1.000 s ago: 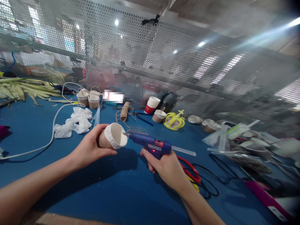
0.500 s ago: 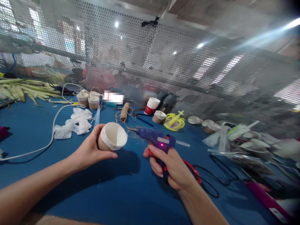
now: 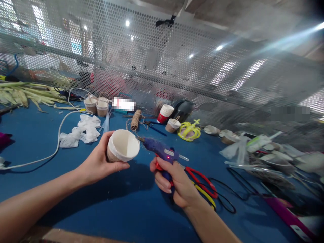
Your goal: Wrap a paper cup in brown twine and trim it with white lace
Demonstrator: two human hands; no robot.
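Note:
My left hand (image 3: pixel 105 160) is wrapped round a paper cup (image 3: pixel 118 153) with a white lace-like band at its rim and a brown burlap-like lower part. The cup is tilted, so its white inside faces me. In my right hand (image 3: pixel 174 182) is a blue glue gun (image 3: pixel 158 148) with a red trigger, a lit red light and a clear glue stick out of its back. Its nozzle points left, close to the cup's right rim; whether it touches I cannot tell. Behind the cup lies a twine spool (image 3: pixel 136 120).
Red- and yellow-handled pliers (image 3: pixel 202 179) and a black cord lie right of my right hand. White lace (image 3: pixel 81 132) lies at left. Along the back stand decorated cups (image 3: pixel 102 107), a red-and-white cup stack (image 3: pixel 164 113) and a yellow crown (image 3: pixel 189 131). Bags and scraps fill the right.
My right hand has brought the glue gun left, its nozzle nearer the cup's rim. The pliers' handles now show more. My left hand still holds the cup, nearly in place.

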